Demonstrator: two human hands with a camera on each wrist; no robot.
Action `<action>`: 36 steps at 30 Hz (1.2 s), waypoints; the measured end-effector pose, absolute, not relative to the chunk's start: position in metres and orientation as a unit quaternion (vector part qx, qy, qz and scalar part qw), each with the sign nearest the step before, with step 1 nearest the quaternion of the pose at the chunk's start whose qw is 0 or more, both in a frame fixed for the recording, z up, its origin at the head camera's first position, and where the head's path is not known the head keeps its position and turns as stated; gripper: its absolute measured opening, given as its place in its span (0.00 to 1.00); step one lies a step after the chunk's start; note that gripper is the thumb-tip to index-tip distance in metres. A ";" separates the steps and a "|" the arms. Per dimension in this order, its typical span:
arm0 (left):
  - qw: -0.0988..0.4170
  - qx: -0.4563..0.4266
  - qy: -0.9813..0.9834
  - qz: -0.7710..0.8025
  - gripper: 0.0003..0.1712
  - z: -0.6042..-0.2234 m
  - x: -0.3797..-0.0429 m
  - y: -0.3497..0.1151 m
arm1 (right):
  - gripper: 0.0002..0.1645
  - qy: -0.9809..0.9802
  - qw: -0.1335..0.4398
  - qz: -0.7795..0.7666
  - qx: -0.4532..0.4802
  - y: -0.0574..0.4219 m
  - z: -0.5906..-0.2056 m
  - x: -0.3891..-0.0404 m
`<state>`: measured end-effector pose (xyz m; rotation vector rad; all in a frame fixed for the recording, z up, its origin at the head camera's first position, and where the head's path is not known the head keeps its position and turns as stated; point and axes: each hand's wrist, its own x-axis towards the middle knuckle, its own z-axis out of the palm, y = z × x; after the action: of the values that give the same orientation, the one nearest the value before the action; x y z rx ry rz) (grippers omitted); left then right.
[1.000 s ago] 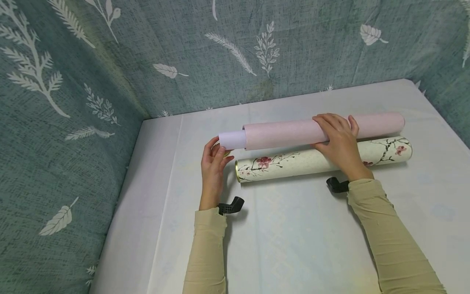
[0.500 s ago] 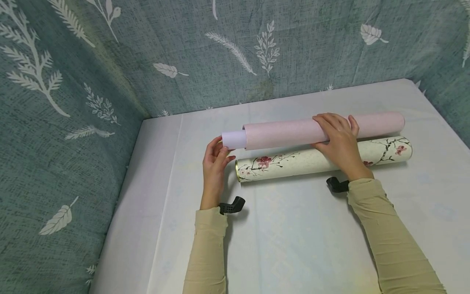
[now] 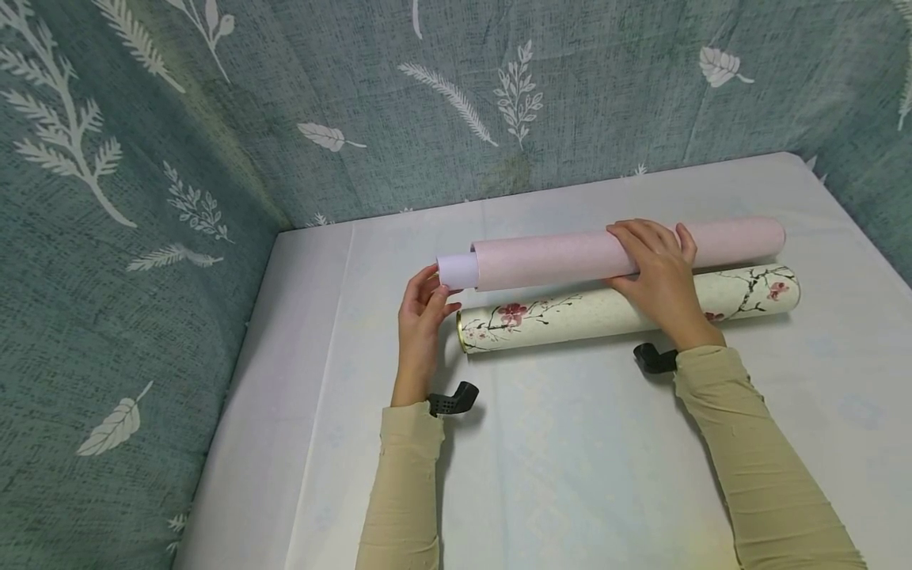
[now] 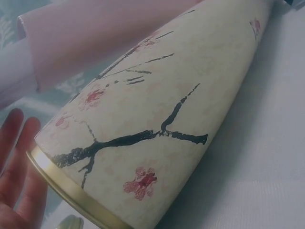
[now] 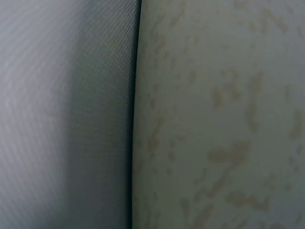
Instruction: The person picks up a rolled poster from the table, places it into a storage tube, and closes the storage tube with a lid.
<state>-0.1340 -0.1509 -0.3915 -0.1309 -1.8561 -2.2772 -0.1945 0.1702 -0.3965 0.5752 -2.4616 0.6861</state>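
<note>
My left hand (image 3: 420, 324) holds the end of a white paper roll (image 3: 458, 271), thumb at its lower edge. The roll sticks out of the left mouth of a pink tube (image 3: 549, 261). My right hand (image 3: 659, 273) grips the pink tube from above, right of its middle. In front of it lies a cream tube with a plum-blossom print (image 3: 570, 321) and a gold rim (image 3: 461, 332). In the left wrist view, left fingers (image 4: 31, 191) stand beside that gold rim, and a small gold piece (image 4: 71, 223) shows below. The right wrist view holds only the cream tube (image 5: 219, 119) and cloth.
Both tubes lie side by side on a table with a white cloth (image 3: 570, 459). Teal leaf-patterned fabric (image 3: 427, 119) hangs behind the table and along its left side. Black wrist-camera mounts (image 3: 456, 398) stick out at both wrists.
My left hand has moved slightly right, and less of the white paper roll sticks out of the pink tube. The right hand and both tubes have stayed in place.
</note>
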 end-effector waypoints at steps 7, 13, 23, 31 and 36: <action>0.104 -0.047 -0.642 -0.758 0.23 -0.390 -0.133 -0.150 | 0.43 -0.906 0.261 0.253 0.215 0.170 -0.396 -0.195; 0.104 -0.058 -0.657 -0.744 0.23 -0.390 -0.133 -0.148 | 0.43 -0.906 0.263 0.254 0.215 0.170 -0.396 -0.194; 0.106 -0.061 -0.673 -0.730 0.23 -0.391 -0.134 -0.145 | 0.43 -0.905 0.263 0.256 0.216 0.170 -0.396 -0.194; 0.103 -0.059 -0.681 -0.723 0.23 -0.388 -0.134 -0.142 | 0.42 -0.902 0.267 0.255 0.223 0.170 -0.396 -0.194; 0.100 -0.055 -0.692 -0.713 0.22 -0.385 -0.133 -0.139 | 0.42 -0.902 0.266 0.255 0.223 0.170 -0.396 -0.194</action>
<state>-0.1330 -0.1389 -0.3853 -0.1633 -2.0450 -2.1085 -0.1940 0.1703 -0.3957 0.6026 -2.4365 0.6883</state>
